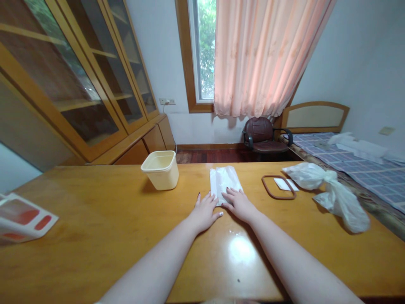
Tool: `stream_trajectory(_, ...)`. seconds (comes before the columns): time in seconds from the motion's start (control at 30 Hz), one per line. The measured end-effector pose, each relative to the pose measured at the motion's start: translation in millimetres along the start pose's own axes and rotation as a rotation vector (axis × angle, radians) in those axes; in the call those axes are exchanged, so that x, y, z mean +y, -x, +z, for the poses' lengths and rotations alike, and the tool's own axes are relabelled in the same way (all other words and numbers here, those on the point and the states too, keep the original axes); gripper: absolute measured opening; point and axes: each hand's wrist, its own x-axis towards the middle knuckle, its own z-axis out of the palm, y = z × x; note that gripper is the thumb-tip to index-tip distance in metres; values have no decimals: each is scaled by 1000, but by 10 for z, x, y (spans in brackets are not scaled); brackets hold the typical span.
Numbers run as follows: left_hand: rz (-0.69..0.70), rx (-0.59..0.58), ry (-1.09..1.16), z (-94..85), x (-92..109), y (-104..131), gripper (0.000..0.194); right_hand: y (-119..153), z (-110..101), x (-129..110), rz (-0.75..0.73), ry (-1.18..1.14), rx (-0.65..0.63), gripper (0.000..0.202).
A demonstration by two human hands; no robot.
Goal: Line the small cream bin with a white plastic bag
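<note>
A flat, folded white plastic bag (225, 176) lies on the wooden table in front of me. My left hand (205, 213) rests palm down at its near left corner, fingers stretched out and spread. On the bag's near right part lies my right hand (241, 206), also flat and open, with its fingertips on the plastic. Neither hand is closed around anything. To the left stands a cream-coloured open bin (164, 175), its inner bottom hidden. A brown rounded-square ring (274, 196) lies on the right, partly over a small white packet (281, 184).
A knotted translucent bag (343, 207) lies on the table (110, 236) at the right. At the left edge is a white and red container (30, 217). Beyond the table are a glass-doored cabinet (125, 131), an armchair (265, 137) and a bed (351, 164).
</note>
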Motion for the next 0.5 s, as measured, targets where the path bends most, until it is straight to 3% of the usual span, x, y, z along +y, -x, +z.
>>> stream_trajectory(0.3, 204, -35, 162, -13, 13, 15, 59, 11, 76, 23, -33, -350, 132, 66)
stream_trajectory(0.4, 303, -75, 171, -33, 40, 28, 55, -14, 90, 37, 39, -312, 199, 61)
stream_trajectory(0.5, 330, -55, 162, -41, 46, 26, 52, -46, 78, 86, 224, -155, 308, 54)
